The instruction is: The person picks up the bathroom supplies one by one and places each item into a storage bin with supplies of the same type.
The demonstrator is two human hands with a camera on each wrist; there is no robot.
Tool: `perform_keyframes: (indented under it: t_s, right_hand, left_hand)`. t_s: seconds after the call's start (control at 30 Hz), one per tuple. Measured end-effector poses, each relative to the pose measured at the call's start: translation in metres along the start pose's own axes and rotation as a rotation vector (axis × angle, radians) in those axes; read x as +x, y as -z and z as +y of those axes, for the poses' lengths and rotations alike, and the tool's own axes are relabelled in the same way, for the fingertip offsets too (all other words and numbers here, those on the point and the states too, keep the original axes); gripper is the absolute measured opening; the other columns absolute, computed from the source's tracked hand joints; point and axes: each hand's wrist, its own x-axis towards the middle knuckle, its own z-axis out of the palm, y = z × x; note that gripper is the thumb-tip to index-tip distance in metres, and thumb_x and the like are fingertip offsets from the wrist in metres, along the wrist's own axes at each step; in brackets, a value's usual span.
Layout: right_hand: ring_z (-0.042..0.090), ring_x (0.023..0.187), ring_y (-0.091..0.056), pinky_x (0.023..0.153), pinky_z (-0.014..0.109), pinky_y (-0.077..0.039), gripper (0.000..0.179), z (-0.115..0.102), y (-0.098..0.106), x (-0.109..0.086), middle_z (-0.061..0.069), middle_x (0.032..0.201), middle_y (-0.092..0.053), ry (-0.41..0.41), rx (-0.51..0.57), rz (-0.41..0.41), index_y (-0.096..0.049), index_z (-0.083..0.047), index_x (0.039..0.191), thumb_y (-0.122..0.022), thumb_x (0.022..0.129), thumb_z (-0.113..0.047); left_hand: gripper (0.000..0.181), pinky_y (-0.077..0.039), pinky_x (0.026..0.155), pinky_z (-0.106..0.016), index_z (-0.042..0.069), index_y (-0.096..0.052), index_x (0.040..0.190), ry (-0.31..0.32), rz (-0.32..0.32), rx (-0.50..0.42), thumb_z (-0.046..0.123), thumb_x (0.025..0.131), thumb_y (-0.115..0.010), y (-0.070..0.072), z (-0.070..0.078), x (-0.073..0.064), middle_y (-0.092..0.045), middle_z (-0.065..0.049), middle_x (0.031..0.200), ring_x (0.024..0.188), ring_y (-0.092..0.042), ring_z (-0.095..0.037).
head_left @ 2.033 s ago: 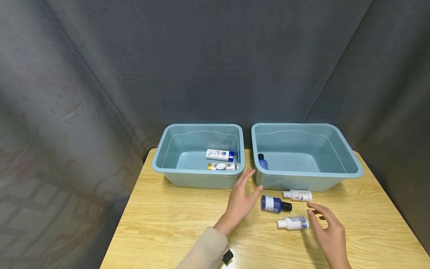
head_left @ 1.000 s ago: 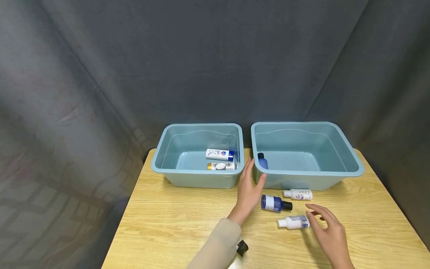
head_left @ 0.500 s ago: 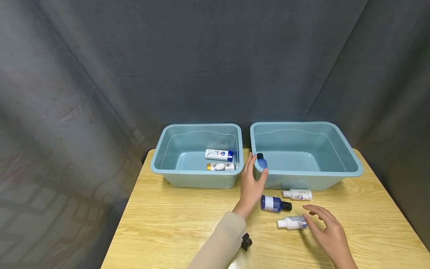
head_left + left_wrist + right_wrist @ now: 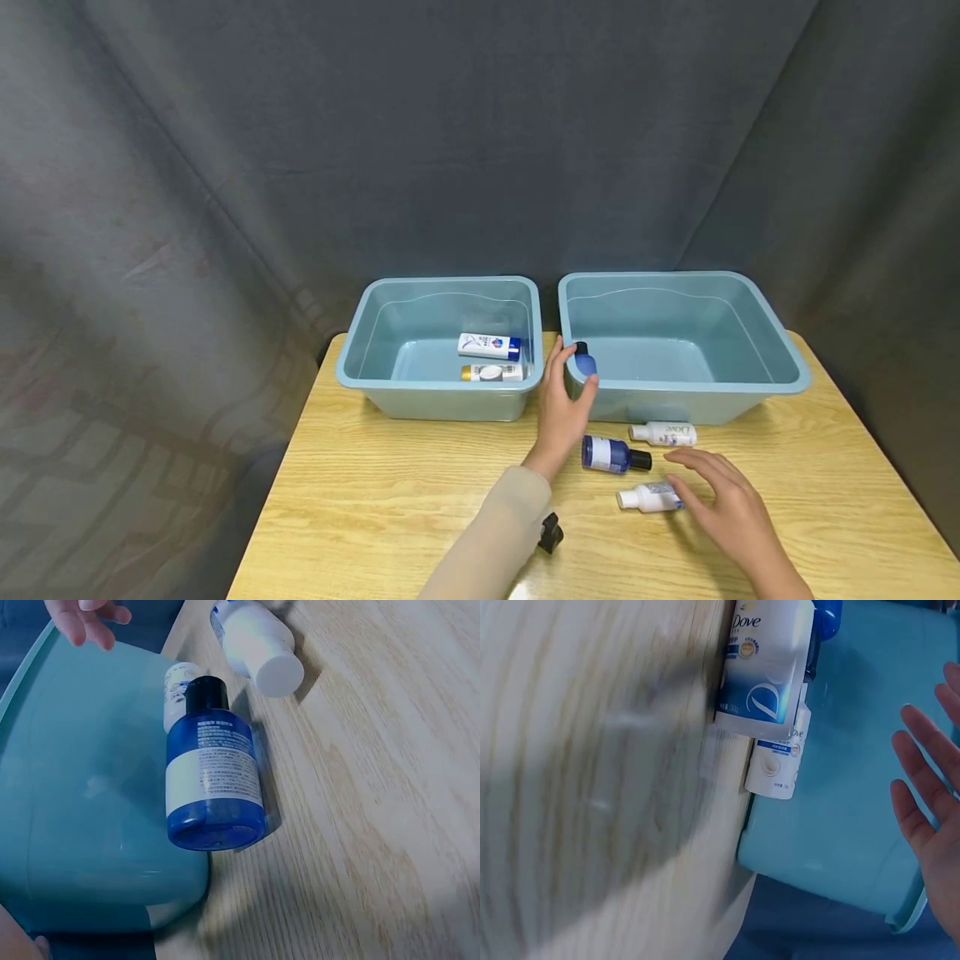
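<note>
My left hand (image 4: 561, 412) is at the front left corner of the right blue bin (image 4: 678, 387), thumb and fingers spread around the rim. Its fingertips are by the black cap of a blue bottle (image 4: 586, 364) inside that bin; contact is unclear. My right hand (image 4: 727, 500) hovers with loosely bent fingers at the base of a white bottle (image 4: 649, 497), holding nothing. Just beyond lie another blue bottle (image 4: 607, 454) with a black cap and a white Dove bottle (image 4: 663, 433), against the bin's front. In the right wrist view the fingers (image 4: 922, 776) are apart.
To the left stands a second blue bin (image 4: 442, 400). It holds a white bottle with a blue cap (image 4: 489, 346) and a white tube with a yellow cap (image 4: 491, 372). Both bins stand on a wooden table (image 4: 390, 492), with a grey curtain (image 4: 480, 150) behind.
My left hand has moved forward and slightly right, up to the right bin's rim beside the blue bottle. The right hand has shifted a little left over the white bottle's base.
</note>
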Motion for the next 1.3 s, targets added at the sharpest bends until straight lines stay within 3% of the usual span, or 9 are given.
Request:
perform_keyframes:
  t_s: [0.13,0.4,0.67,1.07,1.3]
  right_hand:
    - [0.011,0.102,-0.057,0.097,0.004,-0.025,0.043,0.002,-0.001,0.003,0.005,0.106,-0.069,0.040,0.004,-0.029,-0.074,-0.013,0.104,-0.085,0.066,0.004]
    - [0.017,0.095,-0.063,0.082,0.017,-0.045,0.038,0.007,-0.006,0.001,-0.005,0.104,-0.069,0.029,-0.065,-0.122,-0.074,-0.020,0.103,-0.087,0.070,-0.005]
    - [0.023,0.096,-0.065,0.075,0.045,-0.054,0.029,0.013,-0.011,-0.002,-0.004,0.106,-0.070,-0.029,-0.060,-0.214,-0.074,-0.019,0.104,-0.085,0.077,-0.013]
    - [0.025,0.100,-0.064,0.080,0.049,-0.053,0.028,0.020,-0.014,-0.006,-0.004,0.109,-0.069,-0.125,-0.059,-0.329,-0.074,-0.020,0.105,-0.084,0.079,-0.018]
    - [0.028,0.101,-0.064,0.080,0.050,-0.053,0.030,0.026,-0.017,-0.007,-0.001,0.110,-0.069,-0.143,-0.047,-0.364,-0.073,-0.017,0.106,-0.084,0.078,-0.020]
  left_hand:
    - [0.054,-0.028,0.113,-0.050,0.029,-0.041,0.148,-0.012,0.002,0.023,0.029,0.098,-0.061,-0.001,-0.003,0.001,-0.019,0.019,0.160,0.146,-0.025,-0.016]
    - [0.055,-0.027,0.112,-0.053,0.034,-0.039,0.150,0.000,-0.010,-0.001,0.038,0.098,-0.058,0.000,-0.005,0.003,-0.018,0.020,0.160,0.146,-0.024,-0.017]
    - [0.054,-0.024,0.113,-0.054,0.037,-0.041,0.149,0.017,-0.010,-0.098,0.037,0.098,-0.060,-0.003,-0.008,0.004,-0.021,0.022,0.159,0.146,-0.023,-0.015]
    - [0.053,-0.023,0.114,-0.051,0.035,-0.044,0.147,-0.005,0.026,-0.169,0.029,0.098,-0.061,-0.009,-0.012,0.004,-0.024,0.020,0.158,0.146,-0.024,-0.014]
    - [0.055,-0.023,0.115,-0.050,0.026,-0.045,0.148,-0.015,0.036,-0.212,0.020,0.097,-0.063,-0.011,-0.012,0.005,-0.026,0.013,0.159,0.146,-0.024,-0.018]
